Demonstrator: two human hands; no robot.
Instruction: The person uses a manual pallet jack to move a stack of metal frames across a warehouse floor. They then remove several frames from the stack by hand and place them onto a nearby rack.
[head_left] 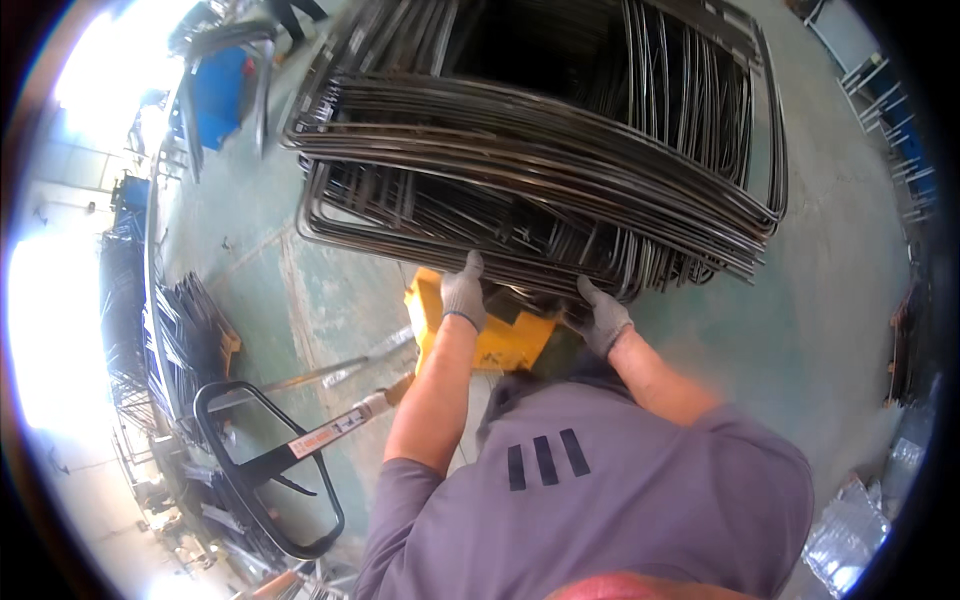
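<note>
Nearest me is my own grey shirt (600, 500), filling the lower frame and hiding my legs and whatever stands right under me. Both forearms rise from it toward the frames (540, 140), a tall stack of bent steel-rod loops piled ahead of me.

My left hand (463, 292), in a grey knit glove, presses up against the stack's lower near edge, fingers (472, 265) stretched along the bottom rods. I judge it steadies the pile rather than grips it. My right hand (602, 318), gloved too, reaches under the same edge just beside it; its fingers curl toward the rods, but I cannot tell whether they close on one, since the tips vanish among the metal.

The stack seems to sit above the yellow pallet jack (480, 325), whose body shows between my wrists; that would explain why the load hangs clear of the green floor (830, 330). The forks themselves are hidden. The jack's black loop handle (265, 470) lies tilted down at my lower left.

Farther off, more rods (180, 330) lean at the left, a blue bin (218, 92) stands beyond, and glare washes out the left rim.
</note>
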